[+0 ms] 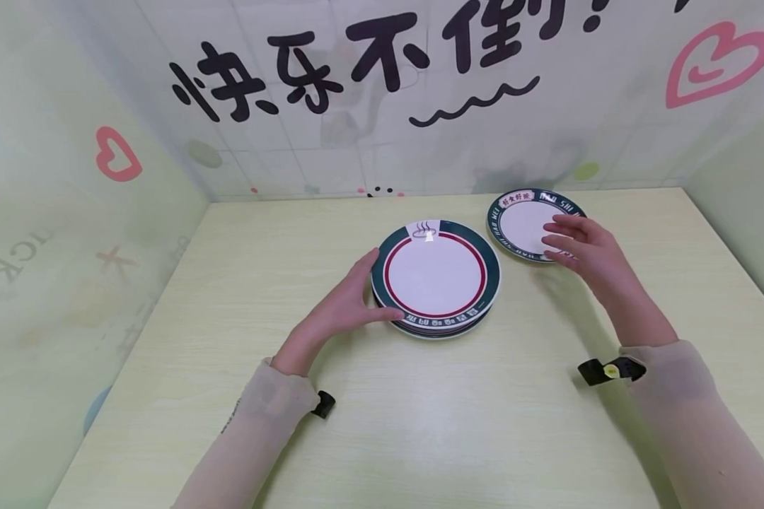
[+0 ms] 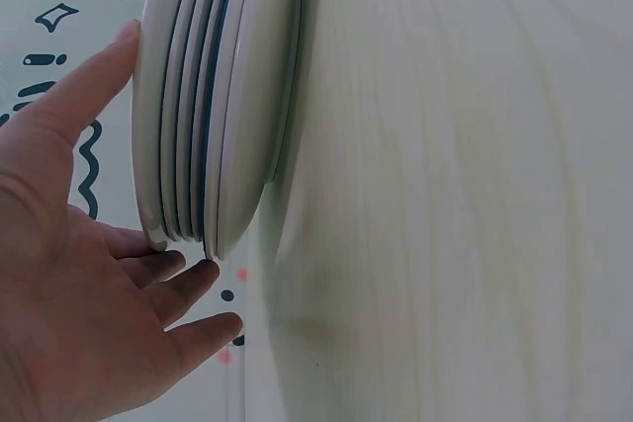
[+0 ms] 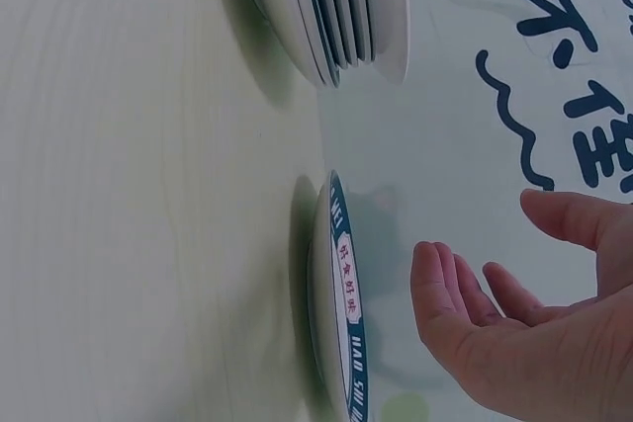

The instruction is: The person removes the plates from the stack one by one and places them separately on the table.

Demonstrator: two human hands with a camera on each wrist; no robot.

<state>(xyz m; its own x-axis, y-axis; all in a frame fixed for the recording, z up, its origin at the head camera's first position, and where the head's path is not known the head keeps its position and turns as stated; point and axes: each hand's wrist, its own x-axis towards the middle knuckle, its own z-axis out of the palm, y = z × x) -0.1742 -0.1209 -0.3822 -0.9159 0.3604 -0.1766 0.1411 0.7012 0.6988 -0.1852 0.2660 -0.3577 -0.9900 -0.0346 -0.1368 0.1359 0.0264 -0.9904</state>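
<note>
In the head view, a stack of plates (image 1: 436, 277) stands mid-table; the top one is white with a red ring and dark green rim. My left hand (image 1: 340, 304) holds the stack's left edge, thumb on the near side, fingers farther back. The left wrist view shows this left hand (image 2: 89, 274) against the rims of several stacked plates (image 2: 213, 96). Farther right and back lies a single green-rimmed plate (image 1: 522, 227). Over its right part hovers my right hand (image 1: 588, 254), fingers loosely bent, holding nothing. A gap separates right hand (image 3: 524, 313) and single plate (image 3: 341, 313) in the right wrist view.
The pale wooden table (image 1: 458, 417) meets a printed back wall (image 1: 331, 155) just behind the single plate. Side walls rise at the left (image 1: 51, 247) and right (image 1: 745, 205). Dark straps with small devices (image 1: 611, 371) sit at the cuffs.
</note>
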